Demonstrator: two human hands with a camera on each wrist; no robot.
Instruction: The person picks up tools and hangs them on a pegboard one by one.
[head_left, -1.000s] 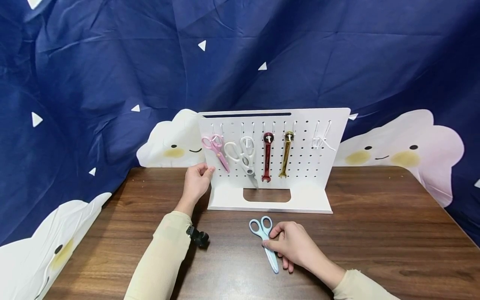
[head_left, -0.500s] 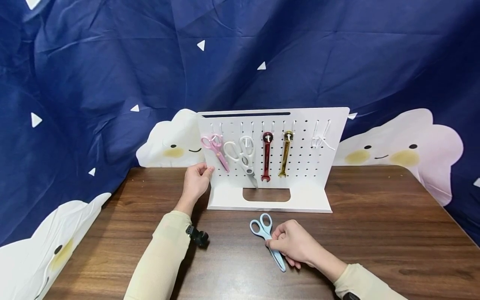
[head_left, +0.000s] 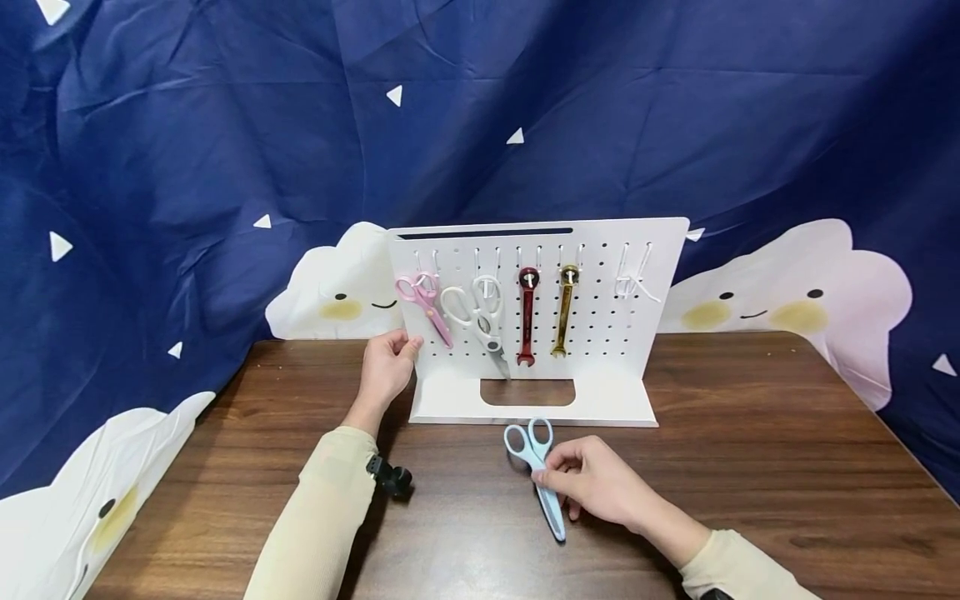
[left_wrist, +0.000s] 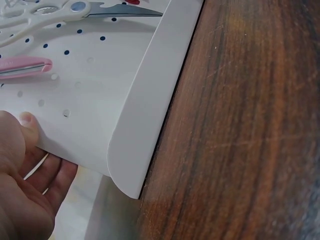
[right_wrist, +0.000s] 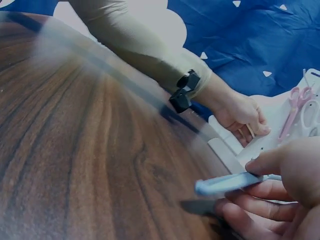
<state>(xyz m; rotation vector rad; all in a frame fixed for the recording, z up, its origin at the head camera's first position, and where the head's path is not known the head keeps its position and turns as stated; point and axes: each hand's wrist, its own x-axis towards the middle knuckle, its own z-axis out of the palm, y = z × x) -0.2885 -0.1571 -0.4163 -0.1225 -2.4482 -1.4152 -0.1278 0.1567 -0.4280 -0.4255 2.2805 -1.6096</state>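
My right hand [head_left: 600, 482] pinches light blue scissors [head_left: 552, 504] between thumb and fingers, near where the blades begin. Their finger loops point toward the pegboard and the tip toward me. In the right wrist view the scissors [right_wrist: 227, 183] are off the table, with a shadow beneath. My left hand [head_left: 386, 367] grips the left edge of the white pegboard [head_left: 615, 400], thumb in front and fingers behind, as the left wrist view also shows. On the board hang pink scissors [head_left: 435, 321], white scissors [head_left: 489, 323], a red wrench [head_left: 527, 321] and a gold wrench [head_left: 563, 317].
At the board's right side a white wire hook [head_left: 628, 286] holds nothing. The board stands on a brown wooden table [head_left: 750, 433], near its back edge. Behind it hangs a dark blue curtain [head_left: 480, 150] with cloud prints. A small black camera [head_left: 392, 478] sits on my left wrist.
My right hand has lifted the blue scissors and carried them slightly toward the board, the loops now at its front edge. The left hand keeps its grip. The head view has shifted a little.
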